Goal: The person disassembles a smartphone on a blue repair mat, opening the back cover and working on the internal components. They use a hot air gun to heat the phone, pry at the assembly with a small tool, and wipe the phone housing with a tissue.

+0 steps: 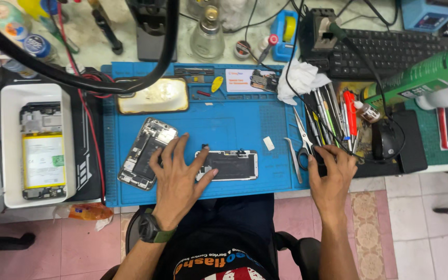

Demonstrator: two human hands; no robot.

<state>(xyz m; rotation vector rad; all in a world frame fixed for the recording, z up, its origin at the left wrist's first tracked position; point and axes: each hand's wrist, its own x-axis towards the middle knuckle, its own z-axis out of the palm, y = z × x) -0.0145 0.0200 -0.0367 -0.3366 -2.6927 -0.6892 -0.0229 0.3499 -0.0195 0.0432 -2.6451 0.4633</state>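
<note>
Left hand [178, 179] spread flat and open, fingers fanned across the blue silicone work mat [234, 122], gripping nothing. Thumb tip pressed against the near end of a dark, glossy phone screen panel [229, 165] lying flat at the middle of the mat's front edge; index and middle fingertips resting on the corner of an opened phone chassis [143, 154], tilted just left of the panel, bare metal frame and circuit parts exposed.

Right hand [333, 173] off the mat's right edge, fingers curled down loosely among a cluster of slim tools [327, 114] — probably touching one, though hard to tell whether anything is actually pinched. Small steel scissors [302, 136] with black handles just beside those fingertips; bent metal tweezers [292, 155] lying next to them on the mat.

Further back on the mat, a rectangular back cover [154, 96] with a worn, shiny face and a crumpled white tissue [299, 78]. To the left, a white plastic tray [11, 150] holding another opened phone with a yellow battery [43, 161]. Green spray can [421, 75] lying slanted at right, near a black keyboard [390, 49].
</note>
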